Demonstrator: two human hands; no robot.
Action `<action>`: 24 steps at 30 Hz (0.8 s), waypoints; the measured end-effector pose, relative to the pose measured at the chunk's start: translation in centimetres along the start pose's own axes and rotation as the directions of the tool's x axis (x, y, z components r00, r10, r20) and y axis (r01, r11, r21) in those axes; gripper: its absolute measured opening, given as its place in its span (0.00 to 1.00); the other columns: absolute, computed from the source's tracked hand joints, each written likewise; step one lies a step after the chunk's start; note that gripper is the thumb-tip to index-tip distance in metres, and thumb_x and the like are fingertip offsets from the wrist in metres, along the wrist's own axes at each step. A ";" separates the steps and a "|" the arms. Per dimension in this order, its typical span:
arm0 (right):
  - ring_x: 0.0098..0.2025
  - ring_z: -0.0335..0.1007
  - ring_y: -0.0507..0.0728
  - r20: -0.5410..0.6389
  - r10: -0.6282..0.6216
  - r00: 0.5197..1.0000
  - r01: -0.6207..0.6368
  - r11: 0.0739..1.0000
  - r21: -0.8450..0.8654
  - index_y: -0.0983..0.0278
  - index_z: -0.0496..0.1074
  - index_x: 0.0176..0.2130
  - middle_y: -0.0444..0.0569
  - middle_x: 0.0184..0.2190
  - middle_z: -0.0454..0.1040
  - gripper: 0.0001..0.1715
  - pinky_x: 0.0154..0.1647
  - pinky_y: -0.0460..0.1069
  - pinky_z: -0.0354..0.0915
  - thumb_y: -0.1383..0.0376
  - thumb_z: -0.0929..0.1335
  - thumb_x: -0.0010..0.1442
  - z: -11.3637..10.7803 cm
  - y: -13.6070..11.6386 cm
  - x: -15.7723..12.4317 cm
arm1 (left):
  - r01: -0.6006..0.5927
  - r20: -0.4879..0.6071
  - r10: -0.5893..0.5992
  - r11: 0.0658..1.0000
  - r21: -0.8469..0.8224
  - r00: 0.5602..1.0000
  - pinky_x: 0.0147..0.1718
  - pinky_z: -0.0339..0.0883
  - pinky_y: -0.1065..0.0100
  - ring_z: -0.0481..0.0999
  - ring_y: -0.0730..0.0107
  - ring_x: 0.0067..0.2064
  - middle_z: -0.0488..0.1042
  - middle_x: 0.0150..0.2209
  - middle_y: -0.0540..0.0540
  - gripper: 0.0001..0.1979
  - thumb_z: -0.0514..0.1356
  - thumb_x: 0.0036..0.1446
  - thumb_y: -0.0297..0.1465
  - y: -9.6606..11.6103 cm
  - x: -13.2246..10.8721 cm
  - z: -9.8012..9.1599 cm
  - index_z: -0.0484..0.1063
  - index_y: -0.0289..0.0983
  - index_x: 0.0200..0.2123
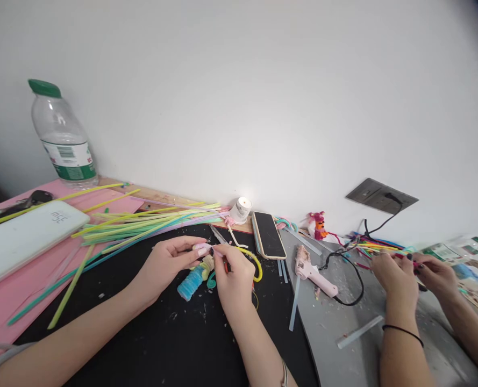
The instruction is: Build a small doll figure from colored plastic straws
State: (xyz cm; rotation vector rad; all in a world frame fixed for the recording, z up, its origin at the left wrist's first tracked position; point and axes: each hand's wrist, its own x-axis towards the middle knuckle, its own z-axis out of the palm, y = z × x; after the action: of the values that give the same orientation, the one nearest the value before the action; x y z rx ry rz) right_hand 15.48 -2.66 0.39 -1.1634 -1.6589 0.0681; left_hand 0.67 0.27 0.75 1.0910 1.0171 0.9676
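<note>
My left hand and my right hand meet over the black mat, fingertips pinched together. Between them is a small pale purple pipe cleaner piece, partly covered by the fingers. Just below lies a blue coiled pipe cleaner figure with a pale yellow part at its upper end. A teal curl sits beside it. Behind my right hand a yellow pipe cleaner bends in a loop. Scissors lie beyond my fingers, their handles mostly hidden.
Loose pipe cleaners spread to the left, near a white power bank and a bottle. Rightward are a phone, a paper cup and a corded glue gun. A co-worker's hands work at far right.
</note>
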 end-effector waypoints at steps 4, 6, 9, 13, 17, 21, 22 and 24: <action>0.34 0.74 0.54 -0.006 -0.021 1.000 0.021 0.999 -0.037 0.64 0.73 0.36 0.50 0.31 0.77 0.10 0.37 0.47 0.70 0.73 0.63 0.59 -0.1 0.2 0.1 | -0.030 0.029 0.028 0.996 0.080 0.999 0.40 0.75 0.63 0.77 0.56 0.46 0.80 0.43 0.45 0.20 0.65 0.49 0.42 0.1 0.1 -0.1 0.76 0.39 0.45; 0.36 0.74 0.54 -0.002 -0.037 0.999 0.036 0.999 -0.032 0.64 0.73 0.37 0.50 0.32 0.76 0.10 0.39 0.47 0.70 0.74 0.63 0.59 0.0 0.2 0.1 | -0.066 0.037 0.062 0.991 0.119 0.997 0.40 0.75 0.62 0.78 0.56 0.46 0.80 0.43 0.44 0.19 0.64 0.51 0.41 -0.1 0.1 -0.2 0.76 0.38 0.45; 0.38 0.72 0.54 0.013 -0.034 0.999 0.034 0.999 -0.016 0.64 0.73 0.37 0.51 0.35 0.75 0.11 0.41 0.48 0.70 0.74 0.63 0.59 0.2 -0.1 -0.1 | -0.119 0.003 0.120 0.980 0.158 0.993 0.42 0.75 0.62 0.80 0.58 0.42 0.81 0.40 0.45 0.17 0.62 0.53 0.40 -0.4 0.1 -0.2 0.76 0.36 0.42; 0.37 0.71 0.54 0.039 -0.009 0.999 0.010 0.999 -0.030 0.65 0.72 0.38 0.53 0.37 0.72 0.10 0.36 0.46 0.69 0.73 0.63 0.60 0.6 -0.5 -0.4 | -0.129 -0.068 0.142 0.977 0.172 0.987 0.42 0.75 0.63 0.80 0.61 0.40 0.81 0.38 0.46 0.15 0.61 0.53 0.40 -0.6 0.0 -0.1 0.76 0.36 0.40; 0.33 0.68 0.53 0.055 -0.012 0.998 0.016 0.996 -0.085 0.65 0.71 0.37 0.53 0.35 0.71 0.09 0.33 0.46 0.67 0.72 0.62 0.61 0.7 -1.0 -0.7 | -0.111 -0.123 0.132 0.980 0.163 0.984 0.43 0.75 0.62 0.80 0.60 0.40 0.81 0.37 0.46 0.16 0.61 0.53 0.40 -0.6 -0.1 0.1 0.75 0.36 0.41; 0.31 0.66 0.53 0.118 -0.005 0.993 0.018 0.994 -0.111 0.65 0.67 0.30 0.50 0.31 0.69 0.09 0.32 0.47 0.64 0.72 0.61 0.61 0.7 -1.7 -0.7 | -0.126 -0.168 0.161 0.971 0.203 0.973 0.45 0.74 0.61 0.80 0.60 0.41 0.80 0.38 0.46 0.16 0.62 0.52 0.41 -0.4 -0.3 0.2 0.76 0.36 0.39; 0.31 0.66 0.53 0.144 0.002 0.990 0.012 0.995 -0.099 0.64 0.66 0.29 0.50 0.30 0.68 0.10 0.33 0.47 0.64 0.72 0.61 0.60 0.7 -1.8 -0.7 | -0.129 -0.172 0.166 0.970 0.206 0.971 0.45 0.74 0.61 0.79 0.60 0.41 0.80 0.38 0.46 0.16 0.62 0.52 0.41 -0.4 -0.4 0.2 0.76 0.36 0.39; 0.32 0.66 0.53 0.181 0.017 0.983 -0.003 0.997 -0.073 0.64 0.65 0.30 0.50 0.31 0.67 0.10 0.34 0.47 0.64 0.72 0.60 0.61 0.8 -1.9 -0.8 | -0.123 -0.170 0.153 0.977 0.173 0.974 0.44 0.73 0.62 0.79 0.61 0.40 0.80 0.38 0.46 0.16 0.63 0.51 0.41 -0.3 -0.4 0.2 0.76 0.37 0.38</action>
State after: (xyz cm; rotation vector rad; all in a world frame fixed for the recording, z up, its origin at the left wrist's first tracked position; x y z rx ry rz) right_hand 13.59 -3.84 0.57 -1.2508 -1.8290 0.1247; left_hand 0.82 -0.23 0.54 1.2371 1.1973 1.1289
